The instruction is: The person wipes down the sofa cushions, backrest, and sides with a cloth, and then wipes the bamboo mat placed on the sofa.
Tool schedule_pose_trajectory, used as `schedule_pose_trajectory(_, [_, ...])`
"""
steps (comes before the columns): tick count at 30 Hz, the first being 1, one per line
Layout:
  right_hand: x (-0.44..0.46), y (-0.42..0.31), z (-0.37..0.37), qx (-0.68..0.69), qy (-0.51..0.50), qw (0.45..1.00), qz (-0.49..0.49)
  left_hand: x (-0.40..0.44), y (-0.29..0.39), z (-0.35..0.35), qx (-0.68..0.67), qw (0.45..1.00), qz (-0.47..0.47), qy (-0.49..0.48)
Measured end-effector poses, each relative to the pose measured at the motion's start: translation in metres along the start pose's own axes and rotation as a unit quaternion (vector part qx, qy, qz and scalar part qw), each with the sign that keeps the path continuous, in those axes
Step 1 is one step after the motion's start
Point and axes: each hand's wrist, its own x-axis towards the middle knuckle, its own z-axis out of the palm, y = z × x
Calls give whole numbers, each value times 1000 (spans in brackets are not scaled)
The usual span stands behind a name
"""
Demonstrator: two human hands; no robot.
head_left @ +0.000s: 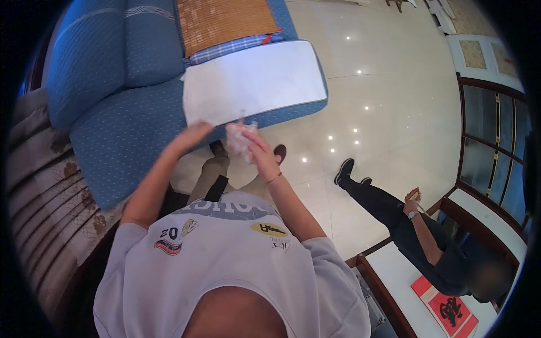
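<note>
A glossy tiled floor [394, 107] is spreading across the room and reflecting small spots of light. A blue, patterned sofa [135, 121] is stretching along the upper left, its back cushions standing at the far left. The person is standing close to its edge, wearing a grey printed T-shirt [225, 270]. Brown patterned drapery [51, 197] is hanging in folds at the left border.

On the right, a co-present person [428, 231] in dark clothes is sitting on a wooden bench [386, 267] with a pale seat, hands meeting near the lap and a watch showing on one wrist. A dark-framed glass cabinet [487, 135] is standing beyond.

A white rectangular pad [253, 81] is lying flat over the sofa's end. A brown woven mat [225, 22] is resting above it in the view, with a blue plaid cloth [228, 49] lying between the two. A red booklet [445, 307] with a black character is lying on the bench beside the seated person.

The right hand [262, 153] is clamping a crumpled pink-and-white bundle [239, 142] just beside the pad's near edge. The left hand [197, 135] is hovering near the pad's near left corner; its fingers are blurring, so whether they are apart or together cannot be told.
</note>
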Motion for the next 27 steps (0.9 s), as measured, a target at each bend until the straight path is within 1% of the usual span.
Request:
schedule_pose_trajectory(1, [-7, -8, -7, 31, -57, 998, 8, -15, 36, 34, -121, 986, -57, -103])
schedule_pose_trajectory(2, [-13, -19, -18, 60, -115, 991, 15, -12, 41, 70, -234, 956, -137, -109])
schedule_pose_trajectory(3, [-22, -32, -29, 57, -115, 992, 13, -11, 61, 106, -386, 906, -142, -102])
schedule_pose_trajectory(4, [-34, -43, -41, 83, -118, 989, 8, -8, 79, 128, -482, 863, -110, -104])
schedule_pose_trajectory(5, [-42, -52, -57, 108, -123, 986, 2, -6, 96, 147, -574, 809, -74, -104])
schedule_pose_trajectory(6, [-46, -53, -81, 85, -111, 990, -27, 1, 112, 163, -578, 806, -69, -102])
schedule_pose_trajectory(7, [-51, -54, -106, 79, -115, 990, -26, 9, 125, 175, -600, 790, -59, -108])
schedule_pose_trajectory(8, [-57, -56, -133, 80, -61, 995, 0, 14, 137, 188, -622, 774, -50, -113])
schedule_pose_trajectory(9, [-63, -62, -159, 80, -8, 996, 24, 18, 153, 201, -625, 771, -46, -110])
schedule_pose_trajectory(10, [-67, -66, -187, 60, 22, 997, 36, 25, 175, 213, -601, 792, -36, -103])
schedule_pose_trajectory(11, [-68, -68, -210, 56, 17, 998, 34, 32, 196, 225, -576, 811, -28, -96])
schedule_pose_trajectory(12, [-70, -74, -227, 105, 71, 992, 5, 34, 223, 235, -561, 823, -28, -85])
schedule_pose_trajectory(13, [-72, -80, -240, 154, 124, 980, -23, 41, 239, 247, -564, 821, -26, -83])
schedule_pose_trajectory(14, [-73, -86, -252, 151, 121, 981, -21, 49, 253, 257, -507, 859, 0, -75])
schedule_pose_trajectory(16, [-72, -97, -268, 103, 197, 975, -15, 57, 280, 272, -367, 927, 54, -42])
schedule_pose_trajectory(17, [-71, -103, -276, 101, 195, 976, -14, 63, 290, 280, -369, 927, 54, -40])
schedule_pose_trajectory(18, [-70, -113, -280, 58, 238, 969, 38, 71, 298, 288, -279, 954, 108, -12])
schedule_pose_trajectory(19, [-67, -122, -284, 14, 280, 956, 89, 79, 305, 295, -185, 969, 160, 16])
schedule_pose_trajectory(20, [-64, -128, -288, 13, 279, 956, 91, 86, 312, 303, -183, 966, 179, 31])
schedule_pose_trajectory(21, [-59, -132, -292, 76, 250, 960, 96, 81, 331, 301, -184, 967, 176, 30])
schedule_pose_trajectory(22, [-54, -135, -296, 140, 221, 960, 102, 68, 362, 291, -119, 985, 125, -23])
schedule_pose_trajectory(23, [-45, -135, -302, 138, 223, 959, 107, 66, 380, 286, -54, 993, 73, -77])
schedule_pose_trajectory(24, [-33, -132, -310, 249, 122, 957, 86, 86, 368, 298, -6, 988, 118, -103])
schedule_pose_trajectory(25, [-18, -129, -319, 353, 18, 933, 64, 97, 372, 302, -13, 988, 116, -104])
schedule_pose_trajectory(26, [-1, -128, -330, 369, 30, 924, 102, 105, 374, 307, 74, 981, 138, -113])
schedule_pose_trajectory(27, [11, -132, -336, 365, 30, 924, 108, 116, 378, 309, 159, 967, 158, -121])
